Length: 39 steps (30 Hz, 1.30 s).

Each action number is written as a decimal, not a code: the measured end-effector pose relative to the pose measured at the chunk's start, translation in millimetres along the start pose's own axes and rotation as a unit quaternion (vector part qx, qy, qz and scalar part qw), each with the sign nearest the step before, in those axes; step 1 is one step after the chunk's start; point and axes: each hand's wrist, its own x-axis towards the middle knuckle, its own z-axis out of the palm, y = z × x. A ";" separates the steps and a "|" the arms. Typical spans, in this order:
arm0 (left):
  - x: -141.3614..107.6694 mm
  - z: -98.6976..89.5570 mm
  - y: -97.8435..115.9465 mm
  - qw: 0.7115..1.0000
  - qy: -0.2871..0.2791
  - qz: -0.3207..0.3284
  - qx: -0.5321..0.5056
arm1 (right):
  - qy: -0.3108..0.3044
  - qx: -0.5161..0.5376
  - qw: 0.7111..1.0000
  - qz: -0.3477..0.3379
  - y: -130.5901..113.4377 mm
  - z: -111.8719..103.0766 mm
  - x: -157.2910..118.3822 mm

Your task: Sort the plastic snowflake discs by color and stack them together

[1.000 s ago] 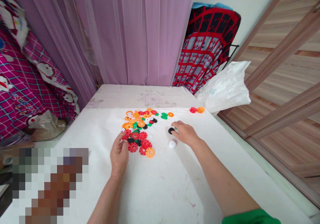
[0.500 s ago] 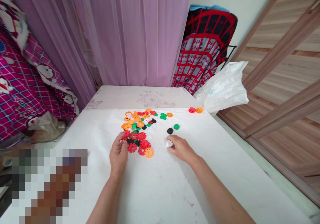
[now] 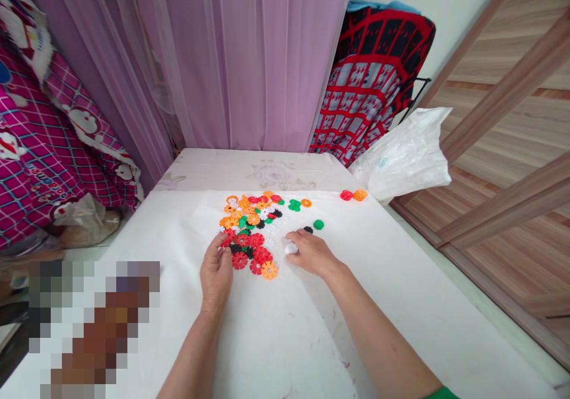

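My right hand (image 3: pixel 312 250) is closed on white discs (image 3: pixel 291 248), which look stacked together between thumb and fingers just above the table. To the left lies a heap of flat, notched plastic discs: red (image 3: pixel 239 260), orange (image 3: pixel 269 270), black (image 3: pixel 236 249), green and white ones, many overlapping. At the heap's left edge, my left hand (image 3: pixel 217 273) rests with thumb and fingers apart, beside the red discs. Partly hidden behind my right hand is a black disc (image 3: pixel 308 230), with a green disc (image 3: pixel 318 224) close to it.
The discs lie on a white-covered table (image 3: pixel 267 333). Green discs (image 3: pixel 294 205) and an orange disc (image 3: pixel 306 203) sit farther back. A red cluster (image 3: pixel 346 195) and an orange cluster (image 3: pixel 360 195) stand near the right edge, by a white plastic bag (image 3: pixel 405 155).
My right hand has moved left toward the heap with the white discs, now partly covering the black disc. My left hand stays by the red discs. The view has shifted slightly.
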 end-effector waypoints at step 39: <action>-0.9 -1.0 0.8 0.999 -0.016 0.029 0.025 | 0.055 0.037 0.998 -0.022 5.1 -19.7 1.3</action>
